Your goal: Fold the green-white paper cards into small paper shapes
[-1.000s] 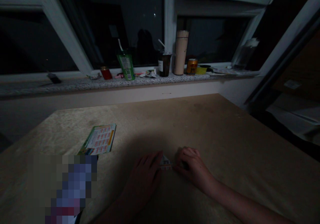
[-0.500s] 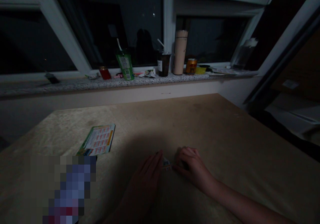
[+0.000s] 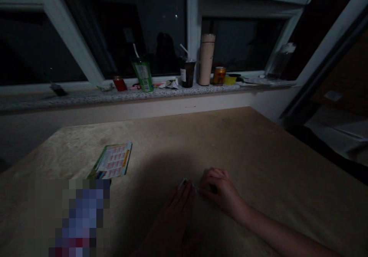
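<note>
A small, pale printed piece of paper lies on the table between my hands, mostly covered; the dim light hides its details. My left hand rests flat over it, fingers stretched out and pointing away from me. A whitish edge pokes out beyond those fingertips. On the other side, my right hand is closed, its fingers curled and its thumb and fingertip pinching at the paper's right end.
A printed green and white card lies left on the brown table, above a blurred-out patch. Along the windowsill stand a green cup, a dark cup, a beige flask and an orange can.
My left hand has shifted slightly right and nearer, now covering the middle of the paper that showed between the hands. My right hand has stayed almost still.
</note>
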Demonstrator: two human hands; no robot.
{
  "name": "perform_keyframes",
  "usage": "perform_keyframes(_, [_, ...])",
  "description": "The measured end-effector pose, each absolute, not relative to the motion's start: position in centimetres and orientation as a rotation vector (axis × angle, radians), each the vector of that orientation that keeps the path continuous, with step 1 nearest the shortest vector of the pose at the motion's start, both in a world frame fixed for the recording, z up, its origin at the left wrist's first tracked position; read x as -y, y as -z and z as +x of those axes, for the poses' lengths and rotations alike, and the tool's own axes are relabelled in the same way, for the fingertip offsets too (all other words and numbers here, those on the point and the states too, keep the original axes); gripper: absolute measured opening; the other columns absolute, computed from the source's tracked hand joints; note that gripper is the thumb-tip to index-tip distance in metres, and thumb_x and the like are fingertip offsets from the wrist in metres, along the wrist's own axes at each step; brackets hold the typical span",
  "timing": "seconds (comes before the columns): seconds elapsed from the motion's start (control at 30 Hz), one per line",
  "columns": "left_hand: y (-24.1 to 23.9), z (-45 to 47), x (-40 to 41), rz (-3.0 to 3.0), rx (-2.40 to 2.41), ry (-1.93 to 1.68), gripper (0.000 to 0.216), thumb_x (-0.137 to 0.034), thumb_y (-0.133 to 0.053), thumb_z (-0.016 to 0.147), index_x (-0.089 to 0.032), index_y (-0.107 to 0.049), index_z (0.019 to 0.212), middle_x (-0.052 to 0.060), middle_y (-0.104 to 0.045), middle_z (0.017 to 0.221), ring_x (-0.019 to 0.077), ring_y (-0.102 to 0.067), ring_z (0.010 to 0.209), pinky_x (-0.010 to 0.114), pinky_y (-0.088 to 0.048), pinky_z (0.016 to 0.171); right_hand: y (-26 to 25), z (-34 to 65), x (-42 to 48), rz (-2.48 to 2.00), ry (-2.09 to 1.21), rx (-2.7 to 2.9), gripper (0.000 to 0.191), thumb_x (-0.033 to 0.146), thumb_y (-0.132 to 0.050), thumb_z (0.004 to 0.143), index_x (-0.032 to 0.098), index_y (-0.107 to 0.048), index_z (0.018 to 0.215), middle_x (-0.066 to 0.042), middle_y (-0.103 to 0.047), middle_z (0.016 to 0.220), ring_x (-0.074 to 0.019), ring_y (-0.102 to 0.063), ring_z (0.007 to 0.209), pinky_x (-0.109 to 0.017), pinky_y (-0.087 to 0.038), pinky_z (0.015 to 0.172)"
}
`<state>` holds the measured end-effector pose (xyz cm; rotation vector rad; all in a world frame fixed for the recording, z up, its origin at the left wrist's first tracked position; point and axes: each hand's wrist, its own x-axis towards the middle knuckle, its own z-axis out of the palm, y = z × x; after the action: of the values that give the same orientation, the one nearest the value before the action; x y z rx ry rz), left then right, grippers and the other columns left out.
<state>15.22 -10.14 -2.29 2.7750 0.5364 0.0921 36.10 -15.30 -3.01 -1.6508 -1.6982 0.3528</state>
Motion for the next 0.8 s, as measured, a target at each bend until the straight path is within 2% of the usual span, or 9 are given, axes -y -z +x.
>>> perform_keyframes(0.23, [1.9, 15.4, 10.0, 2.719, -0.563, -0.066, 0.086, -0.041, -0.065, 0.080, -0.017, -0.019, 0.148, 0.012, -0.014, 0.154, 0.0309, -0.014, 0.140, 0.049, -0.026, 0.110, 2.9, 36.3, 15.9, -1.573, -0.235, 1.769, 0.007, 0.019, -0.068, 0.081, 0.021, -0.066, 0.075, 0.001, -0.062, 0.076, -0.0167, -0.056, 0.080, -0.033, -0.031, 0.079])
perform_keyframes(0.37, [1.7, 15.5, 10.1, 2.716, -0.572, -0.083, 0.087, -0.041, -0.067, 0.078, -0.017, -0.021, 0.148, 0.013, -0.015, 0.154, 0.0305, -0.015, 0.140, 0.049, -0.027, 0.110, 2.7, 36.0, 16.8, -1.522, -0.047, 1.889, 0.013, 0.019, -0.057, 0.088, 0.021, -0.067, 0.080, -0.001, -0.062, 0.076, -0.0173, -0.055, 0.080, -0.036, -0.030, 0.082])
perform_keyframes(0.53, [1.5, 15.8, 10.4, 2.730, -0.597, -0.061, 0.087, -0.042, -0.067, 0.078, -0.016, -0.022, 0.148, 0.014, -0.018, 0.153, 0.0312, -0.017, 0.139, 0.049, -0.028, 0.109, 2.7, 35.7, 17.6, -1.516, 0.150, 2.178, 0.013, 0.020, -0.051, 0.089, 0.018, -0.064, 0.087, -0.004, -0.062, 0.080, -0.0191, -0.053, 0.081, -0.039, -0.031, 0.090])
perform_keyframes(0.7, [1.7, 16.0, 10.3, 2.766, -0.596, -0.052, 0.082, -0.043, -0.065, 0.079, -0.019, -0.026, 0.147, 0.014, -0.017, 0.153, 0.0342, -0.018, 0.138, 0.052, -0.030, 0.107, 2.4, 35.8, 17.6, -1.519, 0.089, 2.187, 0.013, 0.022, -0.051, 0.090, 0.019, -0.063, 0.092, -0.003, -0.062, 0.081, -0.0184, -0.054, 0.082, -0.038, -0.034, 0.089])
perform_keyframes(0.8, [1.5, 16.1, 10.4, 2.772, -0.576, -0.063, 0.082, -0.042, -0.066, 0.079, -0.018, -0.026, 0.146, 0.014, -0.019, 0.153, 0.0338, -0.017, 0.139, 0.052, -0.028, 0.108, 2.3, 36.1, 17.6, -1.564, -0.001, 2.101, 0.015, 0.026, -0.054, 0.090, 0.021, -0.063, 0.101, -0.005, -0.063, 0.092, -0.0206, -0.054, 0.093, -0.040, -0.034, 0.090])
